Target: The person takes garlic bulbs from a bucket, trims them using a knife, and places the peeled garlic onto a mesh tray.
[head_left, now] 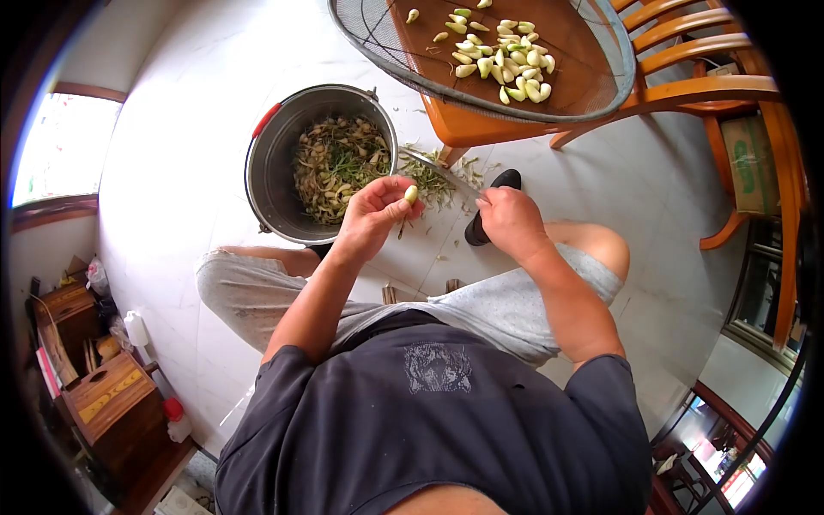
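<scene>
A pale yellow-green bulb is pinched between the thumb and fingers of my left hand, beside the bucket's near right rim. My right hand is closed round the handle end of a knife, whose long blade points up and left towards the bucket. The grey metal bucket with a red grip on its handle holds many unpeeled bulbs and stalks. On a wooden chair, a round mesh sieve carries several peeled bulbs.
Trimmings lie on the tiled floor between the bucket and my foot in a black shoe. The wooden chair stands at the upper right. Wooden boxes are at the lower left.
</scene>
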### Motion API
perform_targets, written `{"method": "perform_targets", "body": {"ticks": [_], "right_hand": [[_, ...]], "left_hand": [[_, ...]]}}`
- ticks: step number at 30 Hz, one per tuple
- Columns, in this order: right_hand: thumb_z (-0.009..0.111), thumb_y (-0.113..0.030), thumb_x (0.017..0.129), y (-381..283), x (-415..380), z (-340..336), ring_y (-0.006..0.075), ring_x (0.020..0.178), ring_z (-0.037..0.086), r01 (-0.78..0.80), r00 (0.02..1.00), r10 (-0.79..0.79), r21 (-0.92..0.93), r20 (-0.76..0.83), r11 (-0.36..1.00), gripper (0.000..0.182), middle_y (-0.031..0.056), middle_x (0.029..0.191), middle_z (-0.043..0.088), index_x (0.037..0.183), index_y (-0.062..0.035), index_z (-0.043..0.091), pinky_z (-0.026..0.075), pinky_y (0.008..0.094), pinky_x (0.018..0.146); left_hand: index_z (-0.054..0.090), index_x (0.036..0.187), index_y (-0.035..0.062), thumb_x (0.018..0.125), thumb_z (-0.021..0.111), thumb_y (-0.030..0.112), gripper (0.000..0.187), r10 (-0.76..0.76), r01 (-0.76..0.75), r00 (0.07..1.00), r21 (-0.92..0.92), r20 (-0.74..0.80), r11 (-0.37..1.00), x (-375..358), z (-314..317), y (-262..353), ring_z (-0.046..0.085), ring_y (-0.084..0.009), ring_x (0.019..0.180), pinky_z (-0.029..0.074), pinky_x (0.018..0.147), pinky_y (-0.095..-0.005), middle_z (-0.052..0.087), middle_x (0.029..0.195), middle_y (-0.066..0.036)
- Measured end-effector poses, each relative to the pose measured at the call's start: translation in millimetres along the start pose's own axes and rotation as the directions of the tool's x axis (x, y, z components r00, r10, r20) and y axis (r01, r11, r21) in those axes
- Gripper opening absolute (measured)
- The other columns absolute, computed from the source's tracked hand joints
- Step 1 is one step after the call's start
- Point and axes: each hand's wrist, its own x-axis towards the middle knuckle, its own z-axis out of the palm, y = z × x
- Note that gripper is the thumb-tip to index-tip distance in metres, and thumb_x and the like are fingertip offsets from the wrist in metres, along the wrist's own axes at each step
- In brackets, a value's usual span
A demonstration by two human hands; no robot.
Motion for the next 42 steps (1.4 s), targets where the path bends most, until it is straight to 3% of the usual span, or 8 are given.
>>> {"method": "perform_targets", "body": {"ticks": [7,11,16,23,28,37,40,42], "right_hand": [[0.056,-0.015,0.082,-16,5,-7,0.0376,0.08,0.06,-0.004,0.999,-0.005,0.246,0.037,0.969,0.018,0.0205,0.082,0.063,0.086,-0.0008,0.066,0.048,0.0436,0.071],[0.058,-0.014,0.081,-22,4,-2,0.0366,0.077,0.06,0.123,0.991,-0.098,0.314,-0.094,0.942,0.017,0.0187,0.081,0.063,0.088,-0.0007,0.066,0.048,0.0419,0.069],[0.061,-0.013,0.08,-30,-1,4,0.034,0.076,0.061,0.166,0.984,-0.122,0.406,-0.131,0.899,0.018,0.0168,0.08,0.064,0.092,-0.0013,0.067,0.049,0.0396,0.07],[0.06,-0.013,0.081,-31,-4,13,0.0337,0.076,0.061,0.185,0.98,-0.15,0.333,-0.127,0.925,0.017,0.0167,0.081,0.063,0.092,-0.0019,0.067,0.049,0.04,0.069],[0.06,-0.012,0.082,-29,-2,15,0.0322,0.074,0.061,0.201,0.975,-0.164,0.283,-0.148,0.938,0.018,0.0166,0.079,0.062,0.096,-0.0005,0.066,0.048,0.0368,0.067],[0.058,-0.012,0.08,-26,-3,18,0.0314,0.069,0.059,0.275,0.948,-0.251,0.108,-0.197,0.955,0.01,0.0125,0.072,0.059,0.086,-0.0067,0.064,0.049,0.04,0.063],[0.057,-0.013,0.079,-23,-4,17,0.0323,0.073,0.061,0.236,0.965,-0.228,0.054,-0.127,0.97,0.01,0.0148,0.075,0.061,0.082,-0.0059,0.064,0.05,0.0408,0.065],[0.057,-0.014,0.08,-8,3,14,0.0341,0.076,0.061,0.04,0.994,-0.033,-0.064,0.104,0.997,0.012,0.017,0.077,0.062,0.08,-0.0048,0.064,0.049,0.0422,0.068]], "left_hand": [[0.054,0.1,0.0037,0.084,0.063,0.001,0.019,0.072,-0.085,0.985,-0.078,-0.157,0.993,11,-5,-8,0.06,-0.0148,0.085,0.046,0.071,-0.0245,0.063,0.093,-0.008],[0.05,0.091,0.0061,0.081,0.061,-0.005,0.018,0.043,-0.113,0.948,-0.206,-0.316,0.972,15,-6,-5,0.059,-0.0159,0.075,0.048,0.065,-0.027,0.06,0.088,-0.006],[0.053,0.091,0.0074,0.083,0.06,-0.004,0.016,-0.004,-0.116,0.933,-0.309,-0.36,0.944,17,-19,-19,0.06,-0.0179,0.076,0.049,0.066,-0.0273,0.06,0.085,-0.006],[0.051,0.091,0.0054,0.084,0.062,0.0,0.015,-0.042,-0.089,0.9,-0.278,-0.433,0.956,15,-2,-20,0.063,-0.0195,0.073,0.053,0.062,-0.029,0.061,0.083,-0.007],[0.051,0.091,0.0045,0.084,0.063,0.0,0.015,-0.037,-0.071,0.921,-0.262,-0.387,0.962,13,2,-25,0.064,-0.0198,0.073,0.053,0.063,-0.0297,0.062,0.081,-0.009],[0.05,0.09,0.004,0.083,0.062,-0.003,0.016,0.066,-0.121,0.94,-0.149,-0.334,0.981,11,0,-28,0.063,-0.0193,0.074,0.052,0.065,-0.03,0.062,0.083,-0.009],[0.05,0.091,0.0035,0.082,0.063,-0.004,0.017,0.105,-0.139,0.948,-0.094,-0.3,0.986,9,0,-24,0.063,-0.0187,0.073,0.053,0.065,-0.0299,0.062,0.082,-0.009],[0.051,0.09,0.0028,0.082,0.063,-0.003,0.016,0.13,-0.154,0.948,-0.061,-0.29,0.986,7,4,-16,0.063,-0.0181,0.072,0.053,0.064,-0.0297,0.062,0.082,-0.009]]}}
